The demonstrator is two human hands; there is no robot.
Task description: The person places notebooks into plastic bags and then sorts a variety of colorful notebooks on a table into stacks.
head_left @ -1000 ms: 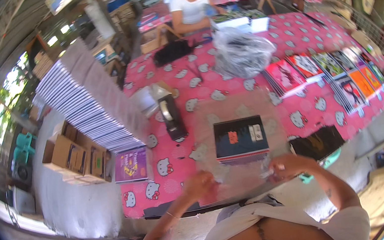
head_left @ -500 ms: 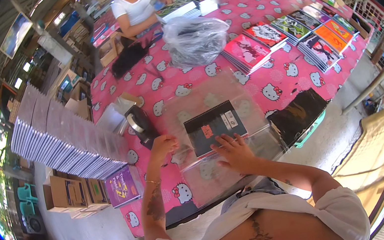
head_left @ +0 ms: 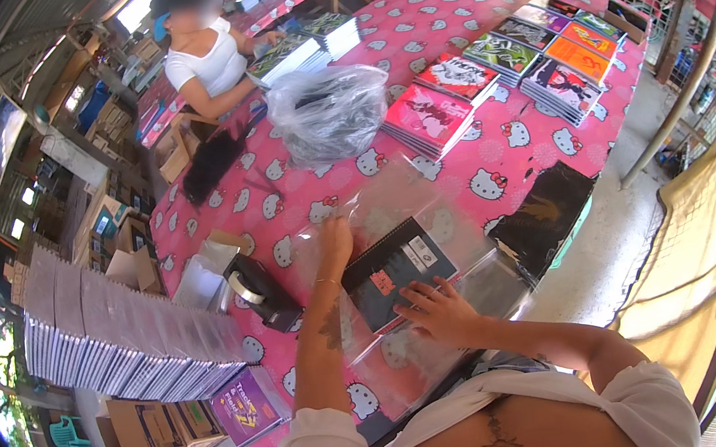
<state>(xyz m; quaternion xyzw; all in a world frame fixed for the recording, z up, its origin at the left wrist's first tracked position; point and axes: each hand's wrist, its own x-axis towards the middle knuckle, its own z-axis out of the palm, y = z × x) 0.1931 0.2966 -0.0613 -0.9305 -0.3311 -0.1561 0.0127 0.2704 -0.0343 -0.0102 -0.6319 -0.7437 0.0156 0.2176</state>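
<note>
A black spiral-bound notebook with an orange label and a white label lies on clear plastic sheeting before me. My right hand rests on its lower right part, fingers spread flat. Beyond the notebook's upper left corner, my left hand has its fingers bunched at the plastic; the fingertips are mostly hidden, but they seem to pinch the sheet. Left of that forearm stands a black tape dispenser with a roll of clear tape.
A long stack of wrapped books and a purple book line the left edge. Colourful notebook piles stand far right, near a bundled clear plastic bag. A black plastic-covered item lies right. Another person works across the table.
My left hand has moved away from me and right, from beside the tape dispenser to the plastic above the notebook. My right hand stays on the notebook. The view has shifted.
</note>
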